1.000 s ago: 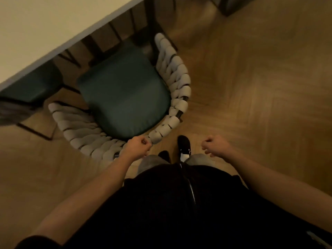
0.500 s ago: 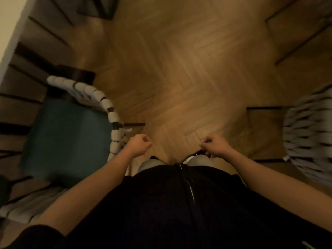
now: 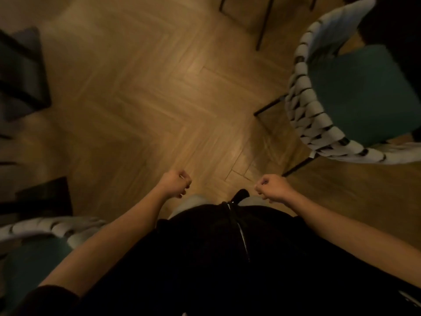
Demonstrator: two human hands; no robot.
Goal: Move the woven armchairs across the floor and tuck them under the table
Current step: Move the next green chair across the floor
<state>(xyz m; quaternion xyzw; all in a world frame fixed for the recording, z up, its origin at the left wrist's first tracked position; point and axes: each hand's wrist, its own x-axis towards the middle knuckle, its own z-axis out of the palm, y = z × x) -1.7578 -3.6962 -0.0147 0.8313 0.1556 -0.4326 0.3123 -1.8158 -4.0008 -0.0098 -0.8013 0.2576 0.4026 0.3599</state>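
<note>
Closest in, the left hand (image 3: 176,184) and right hand (image 3: 272,187) are hanging curled into fists in front of the body, gripping nothing. At seven o'clock, one woven armchair (image 3: 52,229) is sitting just beside the left forearm. Between chairs, I'd say: this looks like the walk-over step. Further out at two o'clock, a second woven armchair (image 3: 330,92) is standing on the herringbone floor (image 3: 159,87), well apart from both hands. The counter isn't showing. Next move calls for reaching to that backrest rim and taking a two-handed grip
</note>
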